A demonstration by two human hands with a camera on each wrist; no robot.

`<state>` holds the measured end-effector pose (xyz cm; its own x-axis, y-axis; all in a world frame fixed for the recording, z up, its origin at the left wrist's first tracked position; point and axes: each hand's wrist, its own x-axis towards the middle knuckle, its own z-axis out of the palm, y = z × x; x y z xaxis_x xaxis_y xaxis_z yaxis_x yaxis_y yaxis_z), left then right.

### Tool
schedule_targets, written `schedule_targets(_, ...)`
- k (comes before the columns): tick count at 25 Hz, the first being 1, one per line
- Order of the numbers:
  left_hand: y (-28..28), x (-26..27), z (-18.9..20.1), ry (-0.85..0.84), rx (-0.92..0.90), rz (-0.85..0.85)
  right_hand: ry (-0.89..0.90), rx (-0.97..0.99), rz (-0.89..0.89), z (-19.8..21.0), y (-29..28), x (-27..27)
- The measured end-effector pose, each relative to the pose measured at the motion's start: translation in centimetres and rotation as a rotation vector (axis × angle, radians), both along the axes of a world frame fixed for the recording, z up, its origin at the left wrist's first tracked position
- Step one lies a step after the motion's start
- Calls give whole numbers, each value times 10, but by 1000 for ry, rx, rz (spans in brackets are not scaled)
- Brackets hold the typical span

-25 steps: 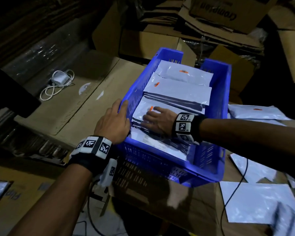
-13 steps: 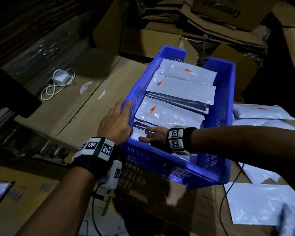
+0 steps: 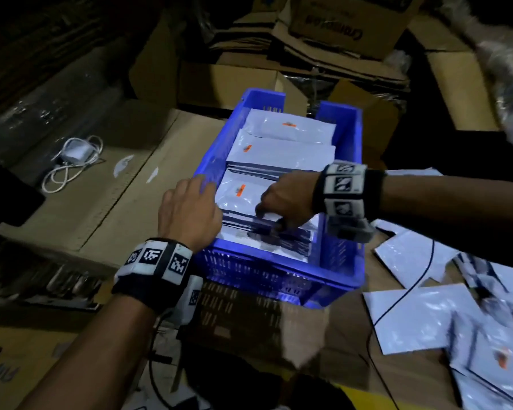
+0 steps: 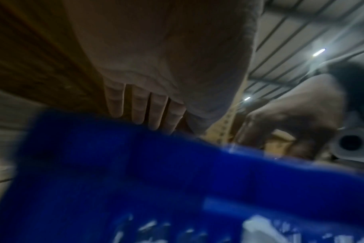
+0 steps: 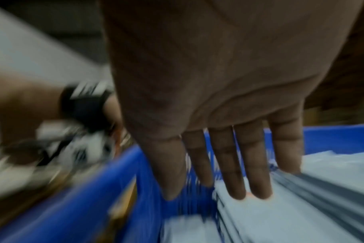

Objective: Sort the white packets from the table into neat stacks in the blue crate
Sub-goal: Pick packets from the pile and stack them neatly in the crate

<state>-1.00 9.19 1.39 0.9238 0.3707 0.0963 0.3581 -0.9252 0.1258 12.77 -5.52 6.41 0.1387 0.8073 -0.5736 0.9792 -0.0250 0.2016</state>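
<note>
A blue crate [image 3: 264, 276] stands on the cardboard-covered table and holds three stacks of white packets: a near stack [image 3: 240, 196], a middle stack [image 3: 279, 155] and a far stack [image 3: 293, 128]. My left hand [image 3: 190, 208] rests on the crate's left rim with straight fingers [image 4: 148, 106]. My right hand [image 3: 282, 202] is inside the crate, where its straight fingers [image 5: 239, 172] press against the near edge of the near stack [image 5: 280, 213]. Neither hand holds a packet. Loose white packets [image 3: 412, 321] lie on the table right of the crate.
A white charger with a coiled cable [image 3: 74, 155] lies on the cardboard at the left. Cardboard boxes [image 3: 338, 25] are piled behind the crate. A black cable [image 3: 403, 291] runs over the loose packets at the right. A dark object [image 3: 6, 196] sits at the left edge.
My right hand has moved from the crate's near left corner up and right to the near stack's edge. My left hand has stayed on the left rim.
</note>
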Motion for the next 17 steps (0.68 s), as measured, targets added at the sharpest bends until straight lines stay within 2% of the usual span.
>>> schedule_targets(5,-67,14,36,-170,47,-280,92,220,-413,55,-113,-1)
schedule_targets(8,-116,29,56,-220,87,-431,119,400,-688,61,-192,-13)
schedule_targets(13,-223,66,74,-93,118,-590,-15,593,-1102,31,-307,-34)
schedule_targets(17,-301,109,51,-26,71,-701,-94,715,-1377,-23,-376,-28)
